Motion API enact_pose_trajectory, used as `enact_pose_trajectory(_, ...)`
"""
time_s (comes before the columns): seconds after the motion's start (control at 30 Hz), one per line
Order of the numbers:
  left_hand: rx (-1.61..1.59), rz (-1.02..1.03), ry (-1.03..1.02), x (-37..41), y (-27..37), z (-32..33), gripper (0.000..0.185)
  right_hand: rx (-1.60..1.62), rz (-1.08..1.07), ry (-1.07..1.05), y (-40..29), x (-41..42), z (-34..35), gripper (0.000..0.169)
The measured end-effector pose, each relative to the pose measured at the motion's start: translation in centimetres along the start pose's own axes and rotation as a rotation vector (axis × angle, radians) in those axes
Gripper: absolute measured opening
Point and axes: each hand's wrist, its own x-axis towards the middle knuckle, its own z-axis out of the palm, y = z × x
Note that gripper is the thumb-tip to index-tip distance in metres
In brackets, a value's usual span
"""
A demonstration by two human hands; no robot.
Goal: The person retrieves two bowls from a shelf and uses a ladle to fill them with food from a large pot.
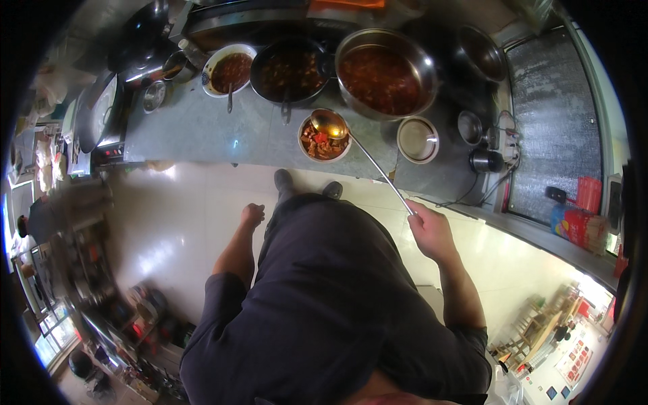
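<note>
My right hand [429, 229] grips the end of a long metal ladle [377, 169]. The ladle's bowl, with shiny oily liquid in it, is over the upper right part of a round bowl [300, 147] of chunky brown food with a red piece on top. Down at my left side, my left hand [252, 215] is loosely curled, and whether its fingers are fully closed does not show. Behind the food bowl stand a large steel pot [429, 96] of red-brown stew, a black pan [254, 81] of dark stew and a white enamel basin [206, 87] of reddish sauce with a spoon.
A pale round bowl [418, 139] sits right of the food bowl on the grey counter [187, 131]. Farther right are a small metal bowl [470, 127], a black appliance [487, 161] and cables. A small metal bowl [154, 96] and a large wok [98, 114] stand left.
</note>
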Motion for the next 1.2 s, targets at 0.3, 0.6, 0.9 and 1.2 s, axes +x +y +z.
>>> enact_pose_trajectory(0.3,-0.056,-0.020,-0.027,-0.3,0.1,-0.5,0.020,-0.008,0.045,-0.013,-0.9,0.0,-0.4,0.035)
enact_pose_trajectory(0.6,1.574,0.877,-0.011,10.5,-3.3,-1.9,0.028,-0.137,0.052,-0.051,4.4,-1.2,1.9,0.040)
enact_pose_trajectory(0.9,0.571,0.234,-0.079,8.2,1.6,0.9,0.033,-0.034,-0.094,0.057,3.6,-0.5,1.5,0.034)
enact_pose_trajectory(1.2,0.540,0.279,-0.078,8.0,5.4,2.0,0.038,0.910,0.243,-0.265,6.4,-1.8,-0.5,0.033)
